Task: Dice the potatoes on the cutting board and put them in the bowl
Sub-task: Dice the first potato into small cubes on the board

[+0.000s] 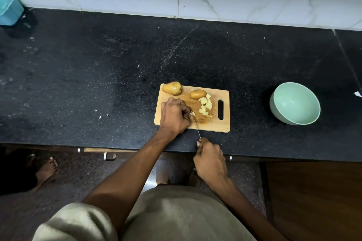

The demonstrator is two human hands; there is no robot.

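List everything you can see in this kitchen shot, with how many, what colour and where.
cutting board: one, light wood, on the counter's near middle
whole potatoes: two, tan, along the board's far edge
diced pieces: a small pile, pale yellow, on the board near its handle slot
potato piece: one, pale, under the left fingers
knife: one, thin steel blade, across the board's near edge
bowl: one, mint green, right of the board, nothing seen inside
counter: black speckled stone
container: one, teal, far left
left hand: pinching the piece
right hand: gripping the knife handle
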